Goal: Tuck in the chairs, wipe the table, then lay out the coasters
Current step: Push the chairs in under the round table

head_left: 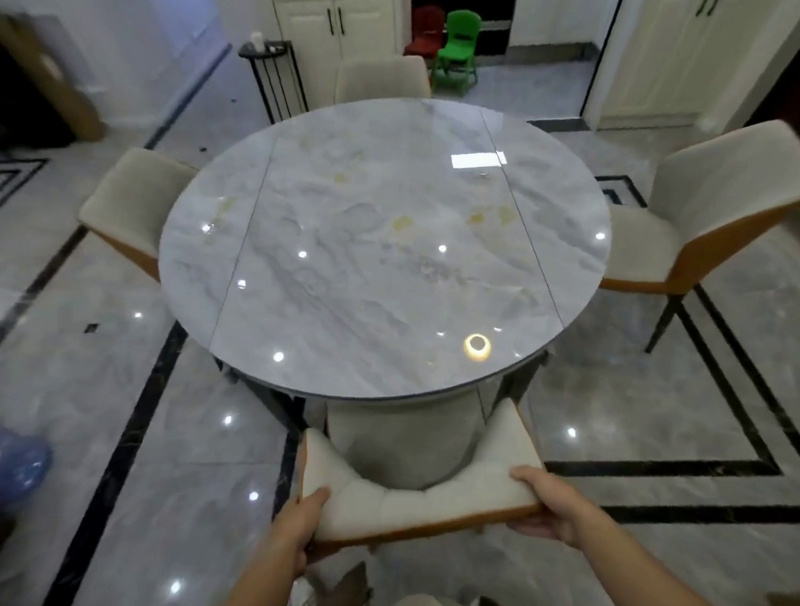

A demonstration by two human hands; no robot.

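Note:
A round grey marble table [385,238] fills the middle of the view, with yellowish stains on its top. The near chair [417,496], cream with an orange back, stands in front of me with its seat partly under the table edge. My left hand [303,523] grips the left end of its backrest and my right hand [550,503] grips the right end. A chair on the left [128,201] sits close to the table. The right chair [718,212] stands pulled out and angled. The far chair [382,79] is behind the table. No coasters or cloth are visible.
A black side stand [275,73] is beyond the table at the left. Small green [457,52] and red [425,30] plastic chairs stand by the white cabinets [342,23]. A blue-covered foot [13,466] shows at the left edge. Glossy tiled floor surrounds the table.

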